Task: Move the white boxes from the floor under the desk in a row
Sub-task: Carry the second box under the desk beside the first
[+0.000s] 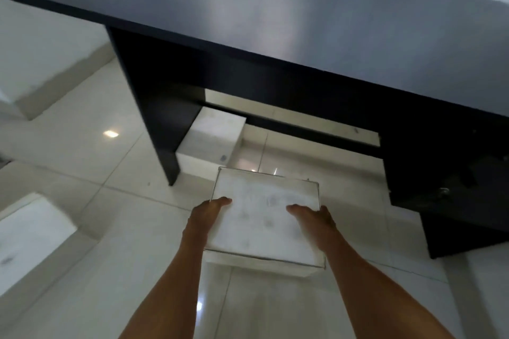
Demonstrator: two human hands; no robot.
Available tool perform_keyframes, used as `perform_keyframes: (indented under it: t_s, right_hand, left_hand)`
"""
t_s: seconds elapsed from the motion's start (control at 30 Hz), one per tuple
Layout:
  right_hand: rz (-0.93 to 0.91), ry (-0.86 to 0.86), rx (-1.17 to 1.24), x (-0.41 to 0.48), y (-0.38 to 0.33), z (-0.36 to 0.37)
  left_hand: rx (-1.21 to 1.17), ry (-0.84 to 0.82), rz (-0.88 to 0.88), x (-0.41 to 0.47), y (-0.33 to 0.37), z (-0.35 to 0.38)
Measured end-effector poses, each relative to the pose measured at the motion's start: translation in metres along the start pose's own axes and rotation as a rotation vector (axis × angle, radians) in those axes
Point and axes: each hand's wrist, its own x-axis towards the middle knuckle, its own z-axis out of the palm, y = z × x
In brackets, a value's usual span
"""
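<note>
Your left hand (210,210) and right hand (314,215) each grip one side of a flat white cardboard box (265,217), thumbs on top, holding it in front of the desk over the shiny pale tiled floor (82,151). Another white box (33,231), blurry, sits on the floor to your left. Farther on, a third white box (212,136) lies under the dark blue-black wooden desk (275,25), seemingly just beside its left leg.

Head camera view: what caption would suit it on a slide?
Both hands, left and right, carry a white box toward the dark desk.
</note>
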Motion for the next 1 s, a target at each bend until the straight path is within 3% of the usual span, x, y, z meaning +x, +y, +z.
perform_keyframes:
  t_s: [0.27, 0.5, 0.73, 0.83, 0.87, 0.97, 1.0]
  right_hand:
    - [-0.013, 0.036, 0.135, 0.094, 0.055, 0.010]
    - [-0.074, 0.070, 0.273, 0.150, 0.097, 0.042]
    - [-0.118, 0.061, 0.235, 0.180, 0.095, 0.066]
    - [-0.117, 0.065, 0.225, 0.189, 0.093, 0.068]
    - [-0.109, 0.060, 0.198, 0.192, 0.094, 0.067]
    - [-0.167, 0.060, 0.100, 0.195, 0.095, 0.062]
    - [-0.221, 0.065, 0.071, 0.196, 0.095, 0.061]
  left_hand:
    - [0.115, -0.140, 0.172, 0.097, -0.014, 0.072]
    - [0.181, -0.223, 0.278, 0.156, -0.038, 0.089]
    - [0.206, -0.091, 0.244, 0.186, -0.055, 0.087]
    - [0.089, -0.098, 0.183, 0.182, -0.050, 0.090]
    - [0.056, -0.059, 0.183, 0.182, -0.051, 0.091]
    - [0.009, 0.273, -0.037, 0.182, -0.075, 0.098]
    - [-0.042, 0.274, 0.001, 0.178, -0.089, 0.102]
